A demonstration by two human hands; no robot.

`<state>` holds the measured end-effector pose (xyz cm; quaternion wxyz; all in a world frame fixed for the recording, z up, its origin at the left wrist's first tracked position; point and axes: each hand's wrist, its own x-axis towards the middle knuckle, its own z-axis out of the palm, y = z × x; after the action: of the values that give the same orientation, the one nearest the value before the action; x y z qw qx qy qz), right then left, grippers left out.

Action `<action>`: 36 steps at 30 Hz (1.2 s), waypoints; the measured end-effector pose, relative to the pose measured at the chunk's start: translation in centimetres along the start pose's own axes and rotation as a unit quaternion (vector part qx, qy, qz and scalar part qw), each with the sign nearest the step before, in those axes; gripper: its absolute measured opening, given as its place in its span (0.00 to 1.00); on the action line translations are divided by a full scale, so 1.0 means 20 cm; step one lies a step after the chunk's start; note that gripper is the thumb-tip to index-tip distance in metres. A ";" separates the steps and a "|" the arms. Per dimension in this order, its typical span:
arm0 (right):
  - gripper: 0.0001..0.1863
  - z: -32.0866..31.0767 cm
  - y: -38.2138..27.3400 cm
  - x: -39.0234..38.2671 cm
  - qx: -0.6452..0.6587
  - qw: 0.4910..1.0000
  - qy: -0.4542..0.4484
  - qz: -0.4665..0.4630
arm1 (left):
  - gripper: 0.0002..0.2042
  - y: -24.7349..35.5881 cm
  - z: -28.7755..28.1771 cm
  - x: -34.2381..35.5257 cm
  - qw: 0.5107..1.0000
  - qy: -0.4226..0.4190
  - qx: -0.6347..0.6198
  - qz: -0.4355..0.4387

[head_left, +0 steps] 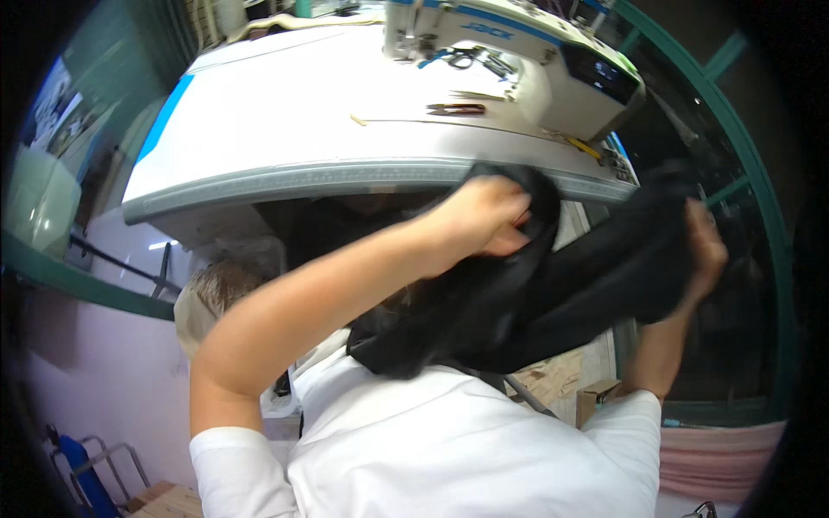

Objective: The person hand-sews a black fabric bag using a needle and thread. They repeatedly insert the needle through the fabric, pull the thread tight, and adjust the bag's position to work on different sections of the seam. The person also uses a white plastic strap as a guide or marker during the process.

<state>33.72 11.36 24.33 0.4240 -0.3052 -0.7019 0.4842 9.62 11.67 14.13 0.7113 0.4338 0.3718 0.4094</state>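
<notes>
A black cloth piece [579, 289], perhaps a garment, is stretched between my hands in front of the sewing table's near edge. With curled fingers, my left hand [492, 211] grips its upper left part, where the fabric bunches into a loop. My right hand [706, 246] holds the far right end, its fingers partly hidden by the fabric and blurred. Loose folds of the cloth hang down over my lap and the front of my white shirt.
A white sewing machine [540, 99] stands on the white table [268, 112]. Dark thread snips [458, 110], black-handled scissors [462, 59] and a yellow tool [585, 148] lie near it. A cardboard box [594, 399] sits low at right; a blue cylinder [86, 475] stands lower left.
</notes>
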 end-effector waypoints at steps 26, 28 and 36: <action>0.19 0.58 0.56 0.07 0.277 0.891 -0.240 0.268 | 0.16 -0.22 -0.23 -0.52 0.732 0.256 0.457 0.435; 0.20 0.58 0.52 0.08 0.242 0.893 -0.266 0.270 | 0.14 -0.20 -0.26 -0.47 0.708 0.215 0.492 0.459; 0.34 0.40 0.29 0.18 -0.073 0.930 -0.335 0.133 | 0.11 -0.15 -0.24 -0.48 0.809 0.159 0.368 0.430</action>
<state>25.08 13.13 18.55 0.0725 -0.2460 -0.7895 0.5577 2.52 3.61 11.33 0.1809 0.7070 0.3783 0.5695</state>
